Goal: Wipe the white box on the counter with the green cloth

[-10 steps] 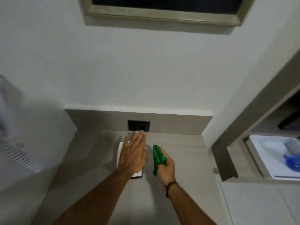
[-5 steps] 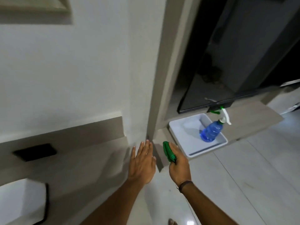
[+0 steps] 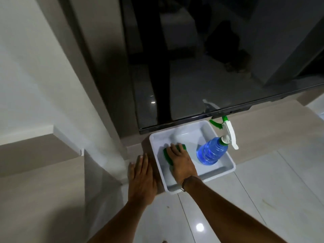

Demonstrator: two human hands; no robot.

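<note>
A shallow white tray (image 3: 217,174) stands on a low wooden ledge under a dark screen. Inside it, my right hand (image 3: 181,163) lies flat over the green cloth (image 3: 167,155) and presses it onto the tray's floor at the left. Only the cloth's edges show around my fingers. My left hand (image 3: 142,179) rests flat beside the tray, against its left wall, fingers together and holding nothing. The white box from the counter is out of view.
A blue spray bottle (image 3: 211,151) with a white and green trigger stands in the tray's right half. A large dark screen (image 3: 210,67) hangs right above the tray. The counter (image 3: 40,190) lies lower left, glossy floor tiles (image 3: 263,199) lower right.
My view swung right, away from the counter and the white box. My right hand carried the green cloth into the white tray and laid it flat. My left hand moved beside the tray.
</note>
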